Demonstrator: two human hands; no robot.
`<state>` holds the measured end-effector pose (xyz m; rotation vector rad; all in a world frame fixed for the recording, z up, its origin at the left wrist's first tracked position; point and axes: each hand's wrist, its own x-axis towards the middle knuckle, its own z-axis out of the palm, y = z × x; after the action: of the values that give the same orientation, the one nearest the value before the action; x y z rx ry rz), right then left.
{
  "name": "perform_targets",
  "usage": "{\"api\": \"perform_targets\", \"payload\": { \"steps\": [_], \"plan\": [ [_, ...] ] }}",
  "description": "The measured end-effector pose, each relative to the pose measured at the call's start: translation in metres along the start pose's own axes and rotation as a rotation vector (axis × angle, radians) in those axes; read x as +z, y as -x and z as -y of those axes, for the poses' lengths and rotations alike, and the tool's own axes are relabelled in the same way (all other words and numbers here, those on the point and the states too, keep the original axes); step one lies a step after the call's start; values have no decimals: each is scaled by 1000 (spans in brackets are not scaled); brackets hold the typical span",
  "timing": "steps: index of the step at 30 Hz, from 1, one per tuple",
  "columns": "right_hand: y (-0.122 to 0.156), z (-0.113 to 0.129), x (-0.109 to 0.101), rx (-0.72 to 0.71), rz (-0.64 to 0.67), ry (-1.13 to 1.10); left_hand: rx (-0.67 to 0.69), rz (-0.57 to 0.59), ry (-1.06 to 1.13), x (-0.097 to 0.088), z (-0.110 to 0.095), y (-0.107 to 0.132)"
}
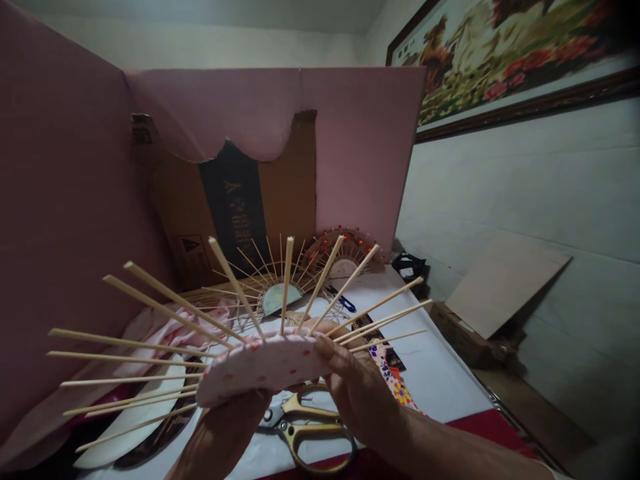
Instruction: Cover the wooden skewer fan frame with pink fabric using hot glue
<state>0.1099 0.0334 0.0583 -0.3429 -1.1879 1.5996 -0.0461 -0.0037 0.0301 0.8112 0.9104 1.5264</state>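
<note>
- The white table spread out below me, and I had the piece raised over its near side, apparently clear of the surface.
- The wooden sticks fanned out wide, left, right and away from me; they looked light and fairly stiff, yet thin enough to snap if I pressed near their tips, so I judged them poor places to grip.
- The spotted cloth half-round, from whose curved edge they rose, looked padded, soft outside and unlikely to slip; its thick body seemed the safest hold.
- My right hand grasped its right end, thumb on the near face.
- My left hand supported it from beneath; its fingers were hidden, so I couldn't tell how tightly they closed.
- The gold-handled scissors lay beneath, between my wrists.
</note>
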Motion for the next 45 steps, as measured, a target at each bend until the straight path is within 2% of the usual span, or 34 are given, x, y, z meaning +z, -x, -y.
{"api": "perform_targets", "payload": {
  "steps": [4,10,13,17,21,24,26,27,30,32,33,36,38,42,45],
  "plan": [
    [0,8,5,-7,-38,67,9,19,47,5,-1,0],
    [-9,8,4,-11,-95,36,-22,31,143,12,-4,1],
    [-18,2,-4,70,-105,-15,-87,31,248,20,-10,-3],
    [-25,-11,-17,196,-101,3,-199,-79,243,24,-12,-11],
    [-27,-22,-25,225,-251,-28,-203,-3,197,21,-6,-15],
    [-32,-25,-32,222,-381,-85,-216,69,-40,18,-1,-14],
    [-35,-24,-37,220,-429,-77,-117,39,-278,15,1,-11],
    [-37,-24,-40,221,-443,-60,3,-10,-387,13,1,-9],
    [-37,-23,-46,230,-456,5,520,-197,-620,7,0,-8],
    [-36,-23,-47,257,-427,44,780,-229,-775,3,-1,-13],
    [-34,-24,-47,274,-402,60,845,-190,-879,1,0,-16],
    [-30,-25,-44,319,-324,88,894,2,-1206,-6,6,-29],
    [-29,-26,-42,326,-279,99,896,64,-1318,-10,12,-34],
    [-26,-27,-38,307,-199,82,916,60,-1380,-12,17,-34],
    [-24,-28,-36,307,-197,54,914,28,-1410,-8,16,-31]
  ]
}}
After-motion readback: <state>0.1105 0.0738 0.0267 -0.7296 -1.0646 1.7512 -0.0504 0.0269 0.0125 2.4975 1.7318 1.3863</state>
